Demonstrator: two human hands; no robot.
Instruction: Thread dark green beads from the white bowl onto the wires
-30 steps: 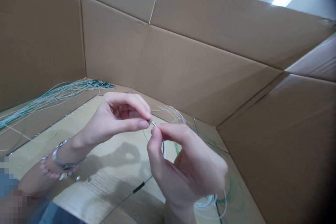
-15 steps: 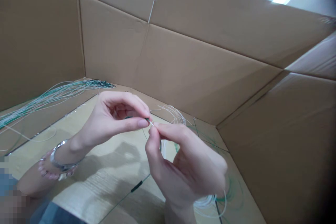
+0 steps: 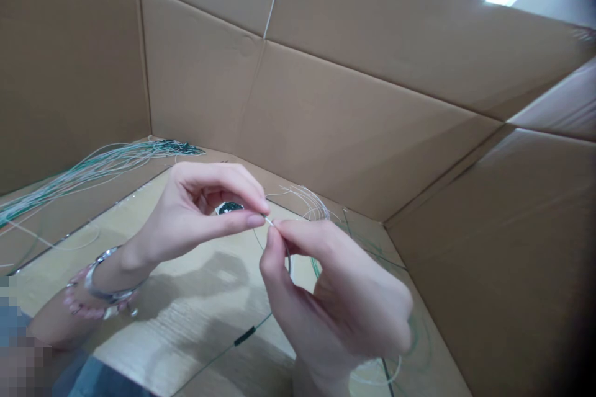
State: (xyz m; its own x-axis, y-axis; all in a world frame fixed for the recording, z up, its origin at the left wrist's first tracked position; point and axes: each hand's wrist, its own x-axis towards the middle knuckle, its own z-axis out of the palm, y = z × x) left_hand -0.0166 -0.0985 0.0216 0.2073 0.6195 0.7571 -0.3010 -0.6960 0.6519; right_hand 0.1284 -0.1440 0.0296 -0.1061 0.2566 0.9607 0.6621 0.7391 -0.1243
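Observation:
Thumb and index fingertip of my left hand [image 3: 209, 205] are pinched on a small dark green sleeve, mostly hidden by the fingers. A short length of white wire [image 3: 269, 221] bridges the narrow gap to my right hand [image 3: 338, 291], whose thumb and index finger pinch it. Below the right fingertips a darker wire [image 3: 289, 260] curves down. A thin green wire [image 3: 209, 360] with a dark green sleeve [image 3: 244, 336] around it runs from under my right hand towards the front edge.
Long green and white wires [image 3: 88, 173] lie bundled at the back left. Small dark green pieces [image 3: 230, 206] are piled behind my left hand. Loops of white wire [image 3: 311, 201] and green wire [image 3: 421, 341] lie behind and right. Cardboard walls [image 3: 372, 136] enclose the pale board [image 3: 153, 329].
My right hand has shifted slightly right and down, and the fingertips of both hands stay close together. More of the dark green pile now shows behind my left hand.

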